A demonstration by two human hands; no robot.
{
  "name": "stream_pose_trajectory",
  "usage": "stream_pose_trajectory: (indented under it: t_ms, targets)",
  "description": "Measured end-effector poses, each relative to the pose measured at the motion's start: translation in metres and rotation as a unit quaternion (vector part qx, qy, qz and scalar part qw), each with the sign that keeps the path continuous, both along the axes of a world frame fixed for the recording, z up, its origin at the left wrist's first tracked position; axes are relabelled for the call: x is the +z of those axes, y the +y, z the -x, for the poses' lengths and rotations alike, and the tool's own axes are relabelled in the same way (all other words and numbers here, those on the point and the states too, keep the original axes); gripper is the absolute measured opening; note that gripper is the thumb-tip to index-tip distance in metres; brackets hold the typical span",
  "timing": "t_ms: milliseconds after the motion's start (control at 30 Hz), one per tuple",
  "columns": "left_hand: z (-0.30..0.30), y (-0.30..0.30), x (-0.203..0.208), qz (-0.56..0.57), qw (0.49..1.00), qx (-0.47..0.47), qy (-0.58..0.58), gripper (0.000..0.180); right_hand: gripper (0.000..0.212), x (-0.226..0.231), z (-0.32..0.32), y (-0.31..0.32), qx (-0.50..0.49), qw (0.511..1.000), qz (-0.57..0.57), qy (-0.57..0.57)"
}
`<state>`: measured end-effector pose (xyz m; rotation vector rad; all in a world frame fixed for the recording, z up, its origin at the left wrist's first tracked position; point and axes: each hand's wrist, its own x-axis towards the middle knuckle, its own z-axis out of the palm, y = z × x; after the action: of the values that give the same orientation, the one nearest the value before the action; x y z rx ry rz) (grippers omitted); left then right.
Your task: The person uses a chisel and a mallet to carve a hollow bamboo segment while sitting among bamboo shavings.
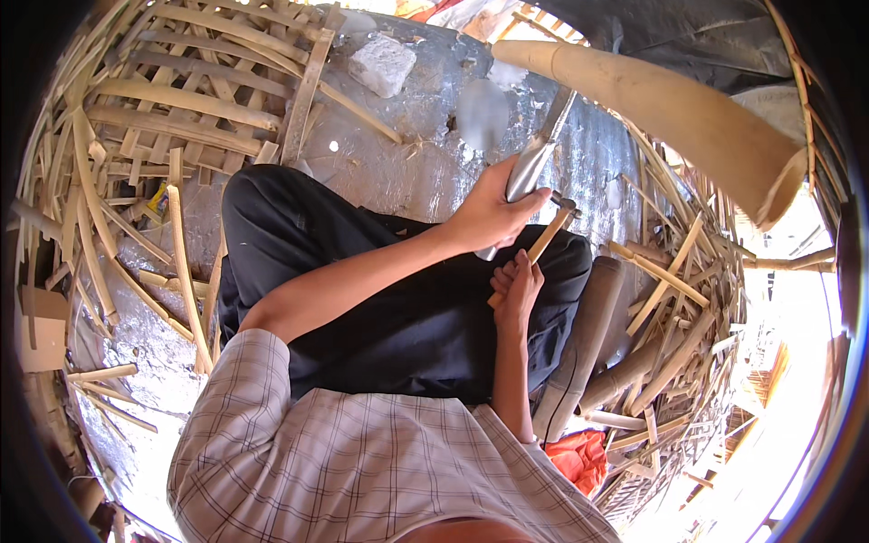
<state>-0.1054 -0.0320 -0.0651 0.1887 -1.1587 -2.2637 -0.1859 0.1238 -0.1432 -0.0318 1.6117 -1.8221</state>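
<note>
Well, my left grip (pixel 494 208) clamped round the knife (pixel 538 156) | my right grip (pixel 518 288) round the hammer (pixel 549 235) | bamboo pole (pixel 652 104) beyond both, by the knife's far end

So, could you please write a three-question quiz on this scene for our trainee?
1. The right hand holds which item?
a) a saw
b) a hammer
c) a brush

2. True or false: in the picture, the stone lies to the left of the metal tool.

3. Which hand grips that metal tool?

Key:
1. b
2. True
3. The left hand
</note>
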Motion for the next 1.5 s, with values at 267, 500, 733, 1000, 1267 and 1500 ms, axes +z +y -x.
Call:
stream_pose_trajectory:
  t_ms: [267, 500, 733, 1000, 1267, 1500]
  targets:
    - [0.005, 0.013, -0.006, -0.158, 0.987, 0.000, -0.044, 0.020, 0.027, 0.005, -0.012, -0.007, -0.016, 0.992, -0.091, 0.090]
    - [0.008, 0.012, -0.022, -0.192, 0.981, 0.032, -0.024, 0.021, 0.029, 0.006, -0.010, -0.005, -0.001, 0.996, -0.066, 0.053]
    - [0.014, -0.001, -0.026, -0.253, 0.966, -0.014, 0.044, 0.021, 0.020, 0.003, -0.012, -0.006, -0.004, 0.994, -0.084, 0.068]
    - [0.024, -0.005, -0.034, -0.245, 0.967, -0.051, 0.045, 0.028, 0.020, -0.001, -0.010, -0.004, 0.020, 0.990, -0.090, 0.107]
    - [0.026, -0.020, -0.047, -0.168, 0.984, -0.046, -0.037, 0.043, 0.037, 0.043, 0.007, -0.037, 0.102, 0.993, 0.051, 0.009]
    - [0.029, -0.026, -0.054, -0.071, 0.986, 0.112, -0.100, 0.030, 0.036, 0.067, -0.001, -0.104, 0.074, 0.974, 0.053, 0.208]
